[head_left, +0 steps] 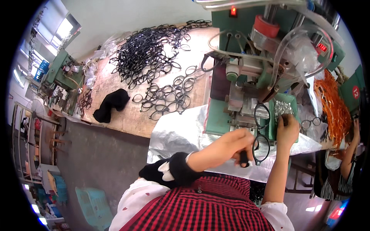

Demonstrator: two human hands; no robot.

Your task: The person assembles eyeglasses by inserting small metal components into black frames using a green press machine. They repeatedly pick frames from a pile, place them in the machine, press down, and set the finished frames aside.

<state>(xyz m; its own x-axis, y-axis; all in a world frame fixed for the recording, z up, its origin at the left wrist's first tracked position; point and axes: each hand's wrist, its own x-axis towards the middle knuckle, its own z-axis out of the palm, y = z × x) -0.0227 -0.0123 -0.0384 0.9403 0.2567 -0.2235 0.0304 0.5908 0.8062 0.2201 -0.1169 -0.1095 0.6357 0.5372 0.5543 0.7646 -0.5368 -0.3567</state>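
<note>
My left hand (pixel 236 145) is closed round a black eyeglass frame (pixel 261 149), whose two empty rims stand one above the other in front of the green machine. A short black piece (pixel 243 158) also shows at the fingertips of that hand; its kind is unclear. My right hand (pixel 288 131) reaches over the front of a green tray (pixel 293 103) that holds small shiny silver parts (pixel 282 109). Its fingers are bent together at the parts, and whatever is between them is hidden.
A green bench machine (pixel 241 98) stands ahead. Many black eyeglass frames (pixel 148 54) lie heaped on the table (pixel 102 73), with a black cloth (pixel 111 106) nearby. Silver sheeting (pixel 173 133) covers the table's front. Orange strips (pixel 332 104) and another person's arm (pixel 350 150) are at the right.
</note>
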